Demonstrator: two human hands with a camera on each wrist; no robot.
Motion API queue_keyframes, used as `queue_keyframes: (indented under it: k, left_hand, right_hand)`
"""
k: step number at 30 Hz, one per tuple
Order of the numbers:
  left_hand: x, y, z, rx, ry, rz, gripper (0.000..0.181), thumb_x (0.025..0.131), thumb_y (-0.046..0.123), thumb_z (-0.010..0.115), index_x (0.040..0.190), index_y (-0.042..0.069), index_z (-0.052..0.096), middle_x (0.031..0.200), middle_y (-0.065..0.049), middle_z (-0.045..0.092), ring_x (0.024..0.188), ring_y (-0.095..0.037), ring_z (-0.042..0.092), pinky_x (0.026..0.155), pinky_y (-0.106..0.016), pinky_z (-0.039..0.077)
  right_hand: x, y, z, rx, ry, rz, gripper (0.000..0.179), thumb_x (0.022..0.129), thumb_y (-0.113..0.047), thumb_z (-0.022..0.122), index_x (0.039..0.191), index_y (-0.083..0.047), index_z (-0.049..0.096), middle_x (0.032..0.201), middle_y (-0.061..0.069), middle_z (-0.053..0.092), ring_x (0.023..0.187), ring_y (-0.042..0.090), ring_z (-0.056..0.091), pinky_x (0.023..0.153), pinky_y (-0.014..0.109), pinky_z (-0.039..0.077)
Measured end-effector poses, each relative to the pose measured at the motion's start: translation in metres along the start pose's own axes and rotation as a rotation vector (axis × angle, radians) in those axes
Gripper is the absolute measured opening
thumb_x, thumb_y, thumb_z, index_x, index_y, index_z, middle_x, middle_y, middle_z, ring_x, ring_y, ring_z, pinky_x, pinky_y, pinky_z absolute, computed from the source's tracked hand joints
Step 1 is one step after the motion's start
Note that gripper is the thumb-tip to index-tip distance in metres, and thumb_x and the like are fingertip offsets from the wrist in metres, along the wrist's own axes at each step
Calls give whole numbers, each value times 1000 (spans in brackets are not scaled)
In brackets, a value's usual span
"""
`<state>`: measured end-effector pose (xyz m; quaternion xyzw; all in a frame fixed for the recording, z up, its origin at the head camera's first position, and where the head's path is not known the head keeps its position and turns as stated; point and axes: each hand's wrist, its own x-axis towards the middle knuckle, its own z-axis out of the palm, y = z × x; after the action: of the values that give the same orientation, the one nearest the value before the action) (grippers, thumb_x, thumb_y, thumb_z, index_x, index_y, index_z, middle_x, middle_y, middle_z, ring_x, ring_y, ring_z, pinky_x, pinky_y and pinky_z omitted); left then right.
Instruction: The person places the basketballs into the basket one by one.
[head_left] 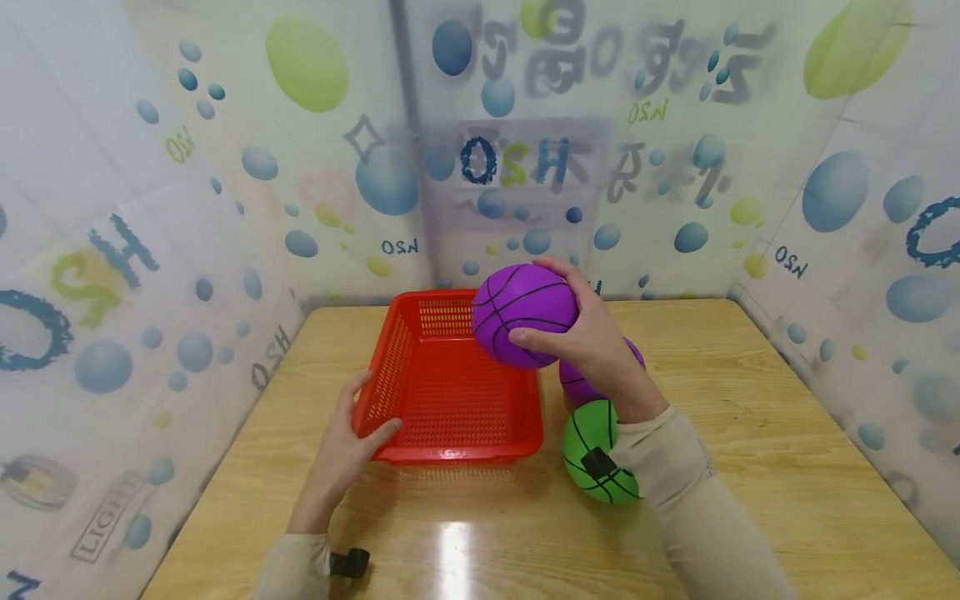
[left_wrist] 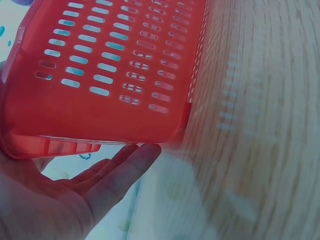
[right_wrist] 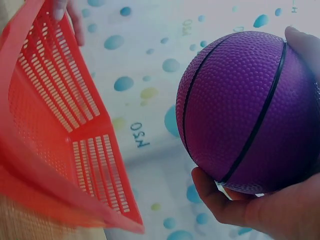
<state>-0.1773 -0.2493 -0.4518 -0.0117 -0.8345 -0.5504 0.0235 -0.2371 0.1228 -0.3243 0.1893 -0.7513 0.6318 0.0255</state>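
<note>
My right hand grips a purple ball with black basketball lines, thumb on the near side and fingers over the far side. The ball is held up above the right rim of a red plastic basket; in the right wrist view the held ball is apart from the basket wall. At the basket's near left corner, my left hand holds the rim, thumb over the edge and fingers along the outside. The left wrist view shows the left hand against the slotted wall.
Right of the basket, a second purple ball rests on the wooden table, partly behind my right forearm. In front of it lies a green ball with black lines, partly covered by the sleeve and wrist strap. Printed curtains enclose the table.
</note>
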Motion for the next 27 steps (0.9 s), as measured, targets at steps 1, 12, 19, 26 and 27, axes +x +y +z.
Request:
queue_keyframes:
  k: [1,12,19,26,27]
  left_hand:
    - [0,-1,0,4,2,1,93,104,27,80,176,28,21,171,-17,40,146,-43,53,118,-67,47]
    - [3,-3,2,18,17,-8,91,104,27,78,176,32,23,169,-15,42,144,-43,54,118,-69,46]
    - [4,-3,2,20,14,-7,91,104,26,78,176,32,23,171,-16,40,145,-44,54,118,-71,45]
    - [2,-1,2,23,17,6,90,105,26,78,176,29,23,169,-18,43,143,-44,56,117,-70,47]
    - [2,-1,2,24,16,9,90,105,26,78,176,29,23,168,-19,43,143,-44,57,117,-69,47]
  right_hand:
    - [1,0,3,4,-9,-2,92,87,-31,95,162,-50,46,163,7,47,136,43,61,101,60,61]
    - [8,8,30,-52,-115,39,97,83,-36,99,160,-56,44,161,4,48,134,40,64,102,58,61]
    - [10,24,47,-153,-163,38,97,81,-39,101,158,-54,45,154,2,52,131,35,65,100,56,61]
    - [7,31,60,-350,-176,4,104,73,-50,103,160,-45,47,150,6,53,128,33,63,97,54,62]
    - [6,31,62,-367,-178,11,104,73,-51,104,160,-45,47,149,5,53,126,32,64,96,53,62]
